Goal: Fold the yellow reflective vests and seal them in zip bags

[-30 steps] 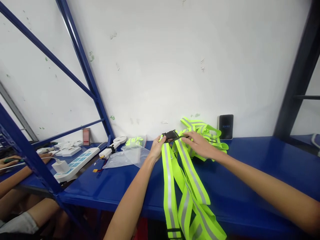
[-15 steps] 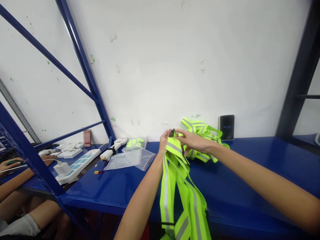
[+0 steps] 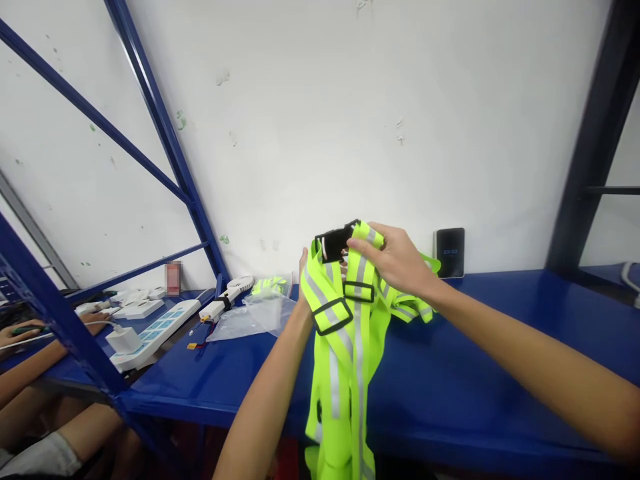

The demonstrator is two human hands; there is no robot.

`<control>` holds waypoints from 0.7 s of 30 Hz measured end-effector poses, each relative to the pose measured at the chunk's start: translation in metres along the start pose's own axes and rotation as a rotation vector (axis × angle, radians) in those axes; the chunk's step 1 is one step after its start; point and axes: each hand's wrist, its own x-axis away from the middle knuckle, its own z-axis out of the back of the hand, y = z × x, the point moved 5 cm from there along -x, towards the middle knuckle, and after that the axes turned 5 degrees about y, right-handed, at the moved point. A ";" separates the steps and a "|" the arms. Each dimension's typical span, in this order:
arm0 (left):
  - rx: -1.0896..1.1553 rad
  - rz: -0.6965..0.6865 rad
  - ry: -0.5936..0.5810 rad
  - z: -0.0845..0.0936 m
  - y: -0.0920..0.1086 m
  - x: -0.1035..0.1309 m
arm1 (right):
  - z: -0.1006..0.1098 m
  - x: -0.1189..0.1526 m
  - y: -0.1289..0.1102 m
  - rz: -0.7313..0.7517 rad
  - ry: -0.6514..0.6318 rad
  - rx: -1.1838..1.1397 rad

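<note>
A neon-yellow reflective vest (image 3: 334, 387) made of straps with grey stripes hangs from both my hands, over the table's front edge. Its black buckle (image 3: 336, 243) is at the top, between the hands. Two black strap sliders show below it, the left slider (image 3: 333, 316) lower than the right one (image 3: 359, 291). My right hand (image 3: 397, 260) pinches the strap at the buckle's right end, thumb in front. Behind the strap on the left is my left hand (image 3: 303, 280), its fingers mostly hidden by the straps. More neon-yellow straps (image 3: 413, 310) lie on the table behind my right hand.
On the blue table (image 3: 500, 347), a clock-like black device (image 3: 450, 253) leans on the wall. Left are clear plastic bags (image 3: 250, 320), a white handheld fan (image 3: 225, 300) and a power strip (image 3: 160, 333). Past the blue post (image 3: 55, 307), another person's hand (image 3: 23, 331) holds something green.
The vest's top has been raised and turned, so the buckle and two sliders now face me. My hands have moved slightly apart and up, the right one now gripping the strap beside the buckle.
</note>
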 end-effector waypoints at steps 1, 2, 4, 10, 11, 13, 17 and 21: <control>0.032 0.012 -0.009 0.003 -0.001 0.002 | 0.004 -0.003 0.004 0.023 0.038 0.053; 0.060 0.024 -0.027 0.004 -0.003 0.003 | 0.005 -0.006 0.010 0.043 0.070 0.106; 0.080 0.059 -0.087 0.005 -0.010 0.003 | 0.002 -0.009 0.027 0.069 0.080 0.179; 0.013 0.127 -0.176 0.010 -0.054 -0.009 | -0.036 0.024 0.078 -0.093 -0.189 0.060; 0.018 0.136 -0.161 0.014 -0.063 -0.010 | -0.041 0.032 0.084 -0.153 -0.243 0.004; 0.026 0.149 -0.137 0.020 -0.077 -0.010 | -0.047 0.045 0.093 -0.256 -0.328 -0.114; 0.110 0.181 -0.101 0.023 -0.094 -0.008 | -0.048 0.057 0.111 -0.417 -0.196 -0.340; 0.282 0.227 -0.102 0.013 -0.103 -0.006 | -0.057 0.072 0.130 -0.770 0.021 -0.741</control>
